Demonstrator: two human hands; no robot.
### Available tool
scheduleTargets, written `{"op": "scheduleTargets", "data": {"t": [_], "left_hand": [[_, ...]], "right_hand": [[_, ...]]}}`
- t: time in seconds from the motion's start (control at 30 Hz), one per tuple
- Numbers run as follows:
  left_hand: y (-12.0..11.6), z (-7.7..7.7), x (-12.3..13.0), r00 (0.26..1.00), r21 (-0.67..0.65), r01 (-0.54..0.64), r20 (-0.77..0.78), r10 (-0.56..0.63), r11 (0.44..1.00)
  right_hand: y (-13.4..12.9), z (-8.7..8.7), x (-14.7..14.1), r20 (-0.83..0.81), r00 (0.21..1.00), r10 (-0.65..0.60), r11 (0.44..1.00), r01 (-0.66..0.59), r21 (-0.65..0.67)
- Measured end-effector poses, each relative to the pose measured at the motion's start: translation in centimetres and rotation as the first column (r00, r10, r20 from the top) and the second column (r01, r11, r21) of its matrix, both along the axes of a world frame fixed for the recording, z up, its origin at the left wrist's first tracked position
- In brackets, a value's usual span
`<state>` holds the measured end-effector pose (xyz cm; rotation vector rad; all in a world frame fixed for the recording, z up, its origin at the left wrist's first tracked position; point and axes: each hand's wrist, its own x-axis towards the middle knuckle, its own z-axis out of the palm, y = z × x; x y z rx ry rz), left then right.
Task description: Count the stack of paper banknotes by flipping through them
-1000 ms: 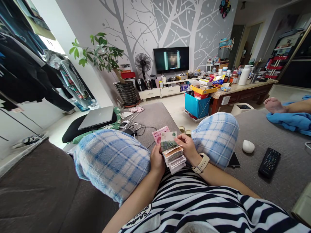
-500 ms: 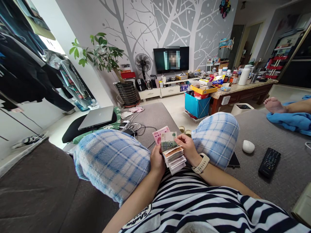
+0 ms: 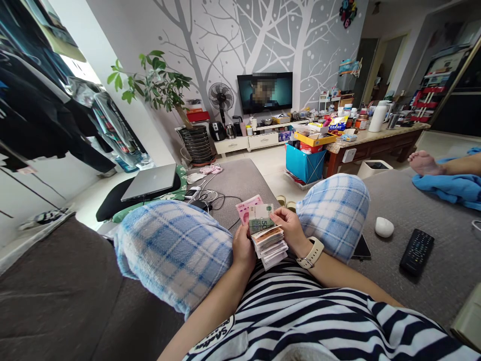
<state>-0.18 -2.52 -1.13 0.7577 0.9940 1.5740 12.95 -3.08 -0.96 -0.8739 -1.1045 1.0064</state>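
Above my lap, my left hand [image 3: 244,246] is closed around a folded wad of banknotes [image 3: 269,245], its thumb pressed near the top edge. A green 50 banknote [image 3: 260,217] stands up at the front of the wad. My right hand [image 3: 290,228] pinches that green note at its right edge, and a pale watch [image 3: 311,252] is on the wrist. Behind it, a pink 100 banknote [image 3: 247,205] sticks out to the upper left. The wad's lower layers fan out toward my striped shirt. The fingers under the wad are hidden.
On the sofa at right lie a white mouse [image 3: 384,227], a black remote [image 3: 417,252] and a dark tablet-like edge [image 3: 361,249]. Another person's bare foot [image 3: 423,163] rests farther right. A laptop [image 3: 149,182] and tangled cables [image 3: 218,198] are at left. A cluttered table [image 3: 376,143] stands ahead.
My hands and the banknotes have stayed nearly still. The picture on the television has changed.
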Motion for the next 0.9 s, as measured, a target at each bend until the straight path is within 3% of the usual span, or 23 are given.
{"op": "scheduleTargets", "data": {"t": [0.67,0.9], "left_hand": [[0.9,-1.8,-0.7,0.994,0.058,-0.012,-0.110,0.018,0.998],[0.6,-1.2,-0.4,0.997,0.052,-0.006,-0.077,0.010,0.999]], "right_hand": [[0.0,0.2,-0.1,-0.009,1.000,-0.002,1.000,0.002,0.000],[-0.1,0.3,0.0,0.030,0.999,-0.012,1.000,0.012,-0.001]]}}
